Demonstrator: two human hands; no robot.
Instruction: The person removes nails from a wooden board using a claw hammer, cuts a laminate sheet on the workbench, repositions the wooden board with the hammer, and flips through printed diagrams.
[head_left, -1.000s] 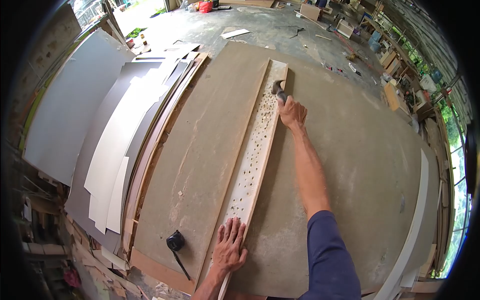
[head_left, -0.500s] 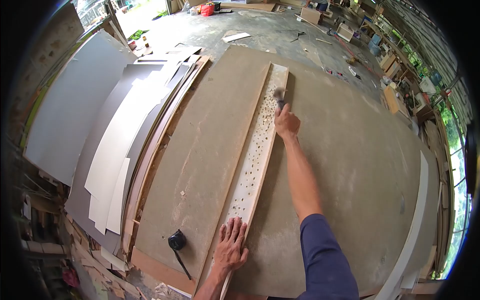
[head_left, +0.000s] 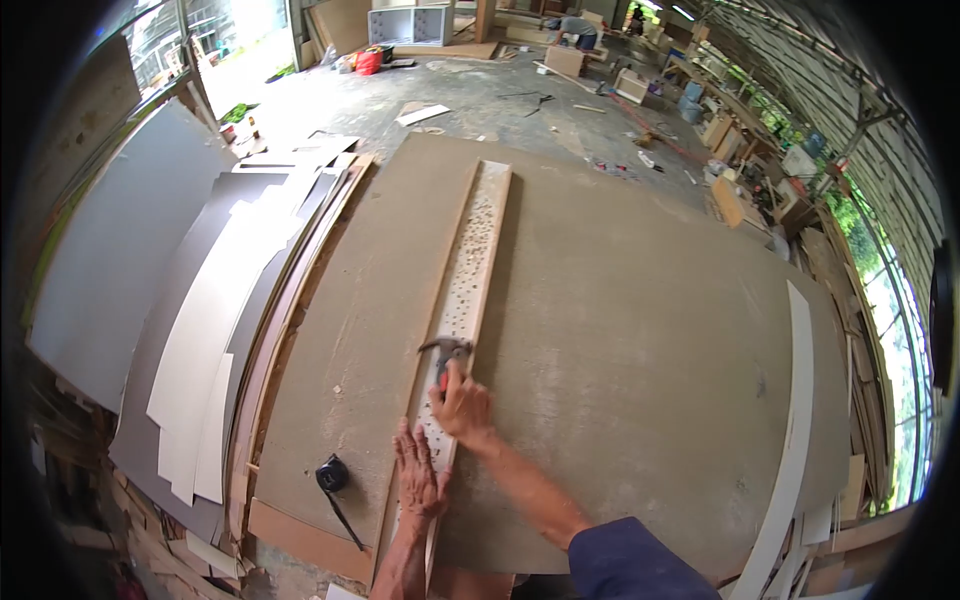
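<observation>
My right hand grips a claw hammer with a dark metal head and some red on its handle. The hammer is over the lower half of a long, narrow panel, which has raised wooden edges and a white face dotted with many dark spots or holes. Just below the hammer, my left hand lies flat on the panel's near end with its fingers stretched out. Under the panel is a large tan board. A black tape measure rests on that board, left of my left hand.
White and grey sheets are stacked along the left side. A pale strip lies near the board's right edge. Offcuts and tools litter the concrete floor beyond. Far back, a person bends beside a box.
My right hand has brought the hammer from the panel's far end down to near my left hand. The left hand still lies flat on the panel. The camera view has shifted.
</observation>
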